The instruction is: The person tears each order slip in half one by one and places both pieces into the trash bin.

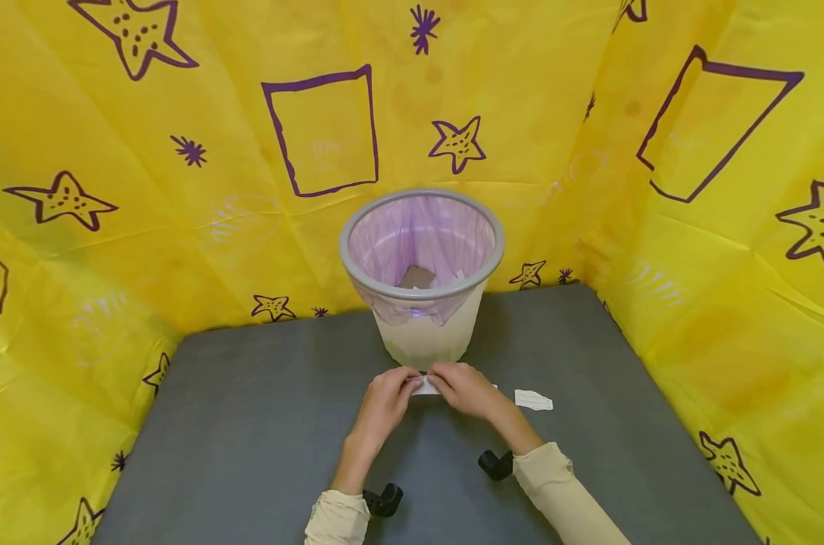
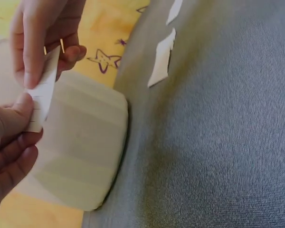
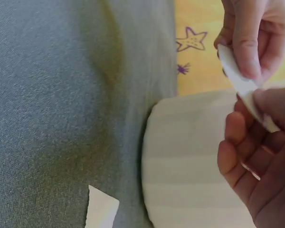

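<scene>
Between both hands is a small strip of white lined paper (image 1: 425, 387), held just in front of the bin. My left hand (image 1: 386, 400) pinches one end between thumb and fingers; my right hand (image 1: 468, 390) pinches the other end. In the left wrist view the strip (image 2: 43, 97) shows faint printed lines, and the two thumbs lie close together on it. Seen from the right wrist, the strip (image 3: 238, 78) is tilted and slightly bent. A torn white paper piece (image 1: 533, 400) lies on the table to the right, and another is mostly hidden behind my right hand.
A pale waste bin (image 1: 429, 333) with a grey rim and a purple liner stands behind the hands. Inside lies a brown piece (image 1: 417, 278) with white scraps. The dark grey table (image 1: 262, 439) is enclosed by yellow patterned cloth (image 1: 235, 250).
</scene>
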`<state>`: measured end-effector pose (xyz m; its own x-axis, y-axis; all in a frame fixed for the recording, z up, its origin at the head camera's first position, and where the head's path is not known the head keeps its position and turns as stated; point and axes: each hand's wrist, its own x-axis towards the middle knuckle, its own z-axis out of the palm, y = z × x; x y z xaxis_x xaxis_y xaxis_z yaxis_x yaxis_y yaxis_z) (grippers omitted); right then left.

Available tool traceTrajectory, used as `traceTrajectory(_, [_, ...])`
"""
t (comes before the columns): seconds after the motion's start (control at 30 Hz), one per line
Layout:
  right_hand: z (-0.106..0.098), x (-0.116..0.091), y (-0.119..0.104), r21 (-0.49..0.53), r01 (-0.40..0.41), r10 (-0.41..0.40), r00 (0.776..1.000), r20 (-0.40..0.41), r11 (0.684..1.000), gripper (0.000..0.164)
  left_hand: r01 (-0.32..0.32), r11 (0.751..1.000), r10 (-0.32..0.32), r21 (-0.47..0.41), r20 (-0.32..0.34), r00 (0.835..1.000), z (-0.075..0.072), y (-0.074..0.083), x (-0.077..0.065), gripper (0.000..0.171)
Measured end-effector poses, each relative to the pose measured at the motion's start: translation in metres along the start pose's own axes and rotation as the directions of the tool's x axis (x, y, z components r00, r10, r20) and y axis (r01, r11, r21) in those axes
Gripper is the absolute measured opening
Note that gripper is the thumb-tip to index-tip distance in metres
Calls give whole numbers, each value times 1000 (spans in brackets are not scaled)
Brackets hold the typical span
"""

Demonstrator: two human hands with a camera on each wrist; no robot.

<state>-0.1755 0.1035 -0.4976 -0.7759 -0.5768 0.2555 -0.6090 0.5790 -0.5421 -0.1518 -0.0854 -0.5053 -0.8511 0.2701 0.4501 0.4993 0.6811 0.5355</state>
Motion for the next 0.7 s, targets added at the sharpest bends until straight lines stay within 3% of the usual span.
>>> traceTrajectory(0.13, [-4, 0, 4, 222, -4, -6, 999, 47, 975, 17, -79, 995, 74, -62, -86, 994, -2, 2, 0, 5])
traceTrajectory(0.23, [-7, 0, 6, 394, -72, 30, 993, 113, 916, 20, -109, 987, 90, -115, -160, 983, -2, 3, -2, 5])
traceTrajectory(0.3, [-9, -1, 7, 456, -117, 67, 990, 125, 882, 21, -114, 981, 81, -157, -201, 976, -1, 4, -4, 4])
traceTrajectory(0.37, [-9, -1, 8, 466, -140, 97, 989, 116, 874, 21, -105, 974, 58, -201, -228, 972, 1, 3, -5, 3])
traceTrajectory(0.5, [-8, -2, 8, 422, -134, 111, 991, 79, 896, 21, -95, 961, 26, -260, -260, 965, 4, 4, -6, 4])
traceTrajectory(0.63, [-6, -1, 8, 382, -131, 119, 991, 54, 915, 21, -88, 961, 17, -261, -262, 965, 4, 1, -6, 2])
traceTrajectory(0.7, [-6, -2, 11, 352, -136, 139, 990, 17, 926, 20, -39, 967, -26, -252, -250, 968, 0, -3, -6, 2])
